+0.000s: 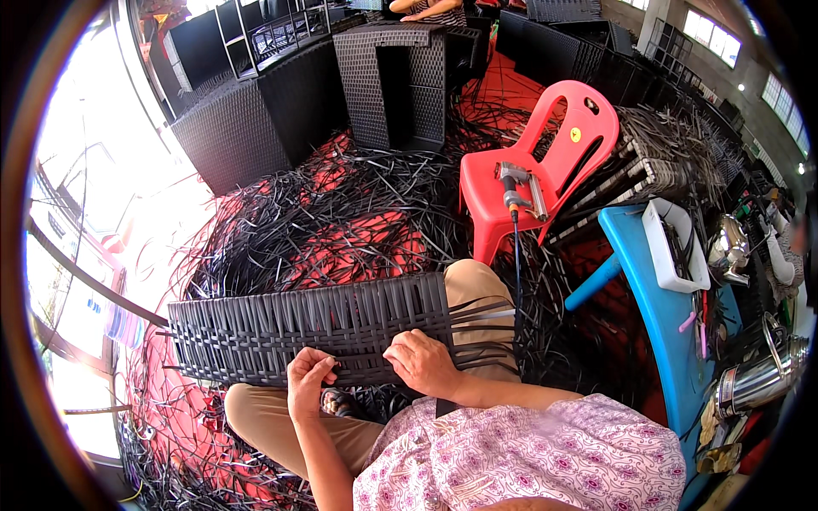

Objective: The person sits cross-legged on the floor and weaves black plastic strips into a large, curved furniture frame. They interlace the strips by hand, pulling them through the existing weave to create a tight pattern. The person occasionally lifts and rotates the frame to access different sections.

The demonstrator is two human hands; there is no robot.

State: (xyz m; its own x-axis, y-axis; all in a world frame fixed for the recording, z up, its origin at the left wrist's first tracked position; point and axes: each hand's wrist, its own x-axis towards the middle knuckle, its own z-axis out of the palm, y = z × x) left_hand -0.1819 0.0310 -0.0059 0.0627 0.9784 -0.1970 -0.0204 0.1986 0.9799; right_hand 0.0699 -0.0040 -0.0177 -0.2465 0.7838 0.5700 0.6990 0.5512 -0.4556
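Note:
A long black woven rattan panel (341, 319) lies across my lap, its right end over my right knee. Loose strips (486, 324) stick out of that end. At the panel's near edge my left hand (308, 380) is closed, thumb and fingers pinched on what looks like a black rattan strip, mostly hidden by the fingertips. My right hand (422, 364) rests closed at the panel's near right part, its fingers curled against the weave. What lies under those fingers is hidden.
A red plastic chair (490, 183) holds a nail gun (520, 192) with a hose. To the right, a blue table (639, 281) bears a white bin (660, 247) and a metal jug (754, 383). Tangled black strips (281, 230) cover the red floor. Woven furniture (366, 85) stands behind, near another person (434, 10).

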